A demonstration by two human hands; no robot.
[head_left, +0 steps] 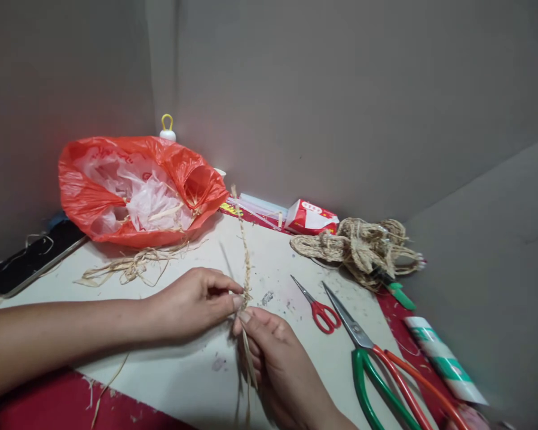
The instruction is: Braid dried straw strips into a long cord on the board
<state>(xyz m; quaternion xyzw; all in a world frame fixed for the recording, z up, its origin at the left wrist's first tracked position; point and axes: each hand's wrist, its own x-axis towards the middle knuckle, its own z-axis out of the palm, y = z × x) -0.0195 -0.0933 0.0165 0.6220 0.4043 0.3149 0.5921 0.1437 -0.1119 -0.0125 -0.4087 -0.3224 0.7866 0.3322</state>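
Observation:
A thin braid of pale straw-like fibre [246, 263] runs up from my fingers toward the back of the white board. My left hand [197, 301] pinches the braid at its lower end between thumb and fingertips. Just below, my right hand [273, 352] is closed on the same braid, thumb against the index finger, and loose strands hang down past it. The two hands nearly touch. Small red-handled scissors [325, 315] lie to the right of them, beside large scissors [363, 346] with green and orange handles.
A red plastic bag [85, 209] holding white plastic stands back left, with loose fibre strands [134, 266] before it. A dark phone-like slab [36, 260] is at far left. Coiled braids [363, 248], a red tissue pack [311, 218] and a green-and-white tube [446, 358] lie right. Grey walls stand behind.

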